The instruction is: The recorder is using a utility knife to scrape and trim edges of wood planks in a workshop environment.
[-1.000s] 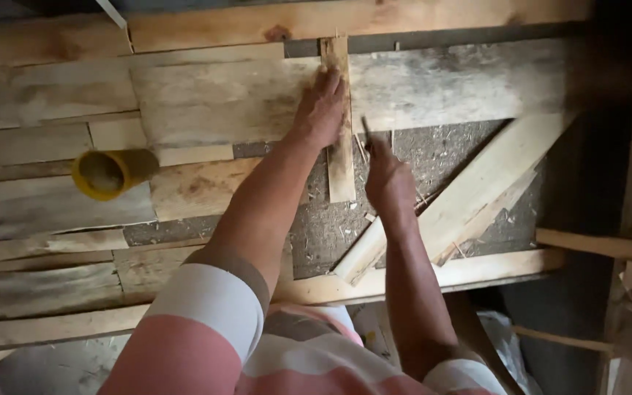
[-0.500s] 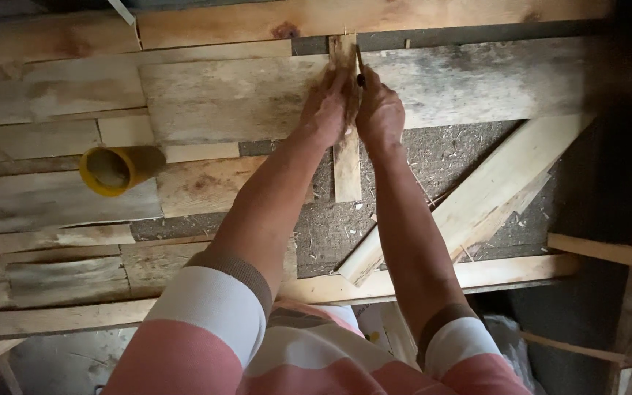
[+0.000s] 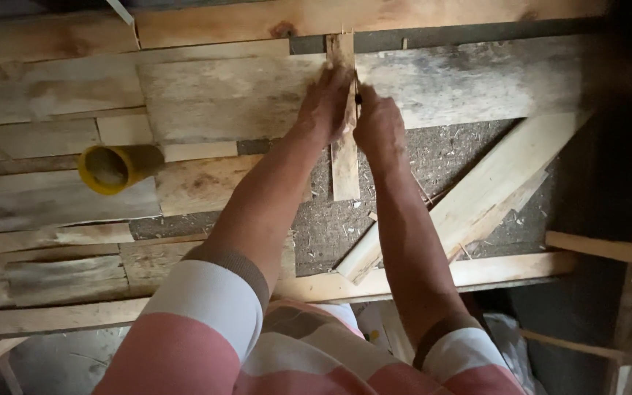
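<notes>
Hands meet at 12 o'clock of the view, over a rough wooden work surface. Left hand (image 3: 325,106) lies flat across a narrow upright wood strip (image 3: 344,157), fingers closed down on it and pressing it against the wide grey plank (image 3: 228,99) beneath. Right hand (image 3: 379,128) sits just beside the strip at its 3 o'clock edge, fingers curled together around something thin and dark, possibly a pencil or small tool; too little shows to tell what it is. The strip runs from 12 to 6 o'clock, its top end under the long pale board (image 3: 374,16) along the far edge, its lower end free over a dark chip-strewn panel (image 3: 448,175). A diagonal pale plank (image 3: 477,197) lies at 4 o'clock of the strip, well apart from both hands. A yellow cylinder (image 3: 115,168) lies on its side at 9 o'clock, open end toward the camera. A striped pink and white sleeve (image 3: 206,307) fills the lower view. Judgement: good work here depends on the left palm holding the strip dead still, pressure straight down and not sideways, and on the right hand keeping tight against the strip's edge, fingertips clear of the tip.
</notes>
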